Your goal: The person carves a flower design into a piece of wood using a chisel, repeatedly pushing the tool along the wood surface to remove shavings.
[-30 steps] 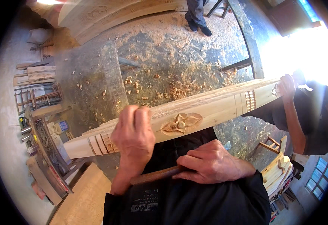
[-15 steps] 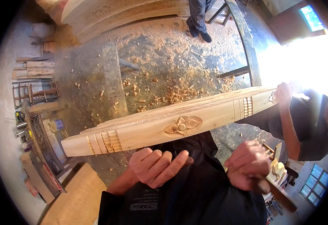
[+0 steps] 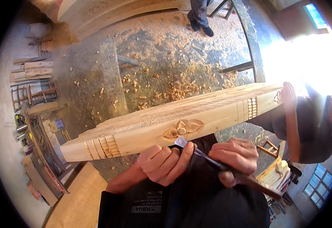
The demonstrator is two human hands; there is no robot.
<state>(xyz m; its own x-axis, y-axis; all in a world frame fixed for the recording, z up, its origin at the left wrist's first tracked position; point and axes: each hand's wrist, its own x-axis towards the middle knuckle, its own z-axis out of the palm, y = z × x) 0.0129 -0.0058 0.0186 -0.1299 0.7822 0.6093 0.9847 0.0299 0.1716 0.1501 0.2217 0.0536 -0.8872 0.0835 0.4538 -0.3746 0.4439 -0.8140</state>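
Note:
A long pale wooden beam (image 3: 143, 138) lies across in front of me, with a flower carving (image 3: 182, 129) and banded, scalloped grooves on its near face. My right hand (image 3: 236, 154) is closed round a wood chisel (image 3: 208, 157), whose brown handle extends down to the right. Near the chisel's bright blade, my left hand (image 3: 166, 165) is closed with finger and thumb on the metal. The blade tip is at the lower edge of the flower carving; whether it touches the wood I cannot tell.
Another person's hand (image 3: 288, 98) rests on the beam's right end. Wood shavings (image 3: 177, 88) litter the floor beyond. A dark bench (image 3: 252, 49) stands at the far right, near another person's shoes (image 3: 207, 31). A broad board (image 3: 76, 197) is at lower left.
My right hand has brought the chisel left and up, so its blade is now at the carving. My left hand has moved slightly right and closed on the blade end.

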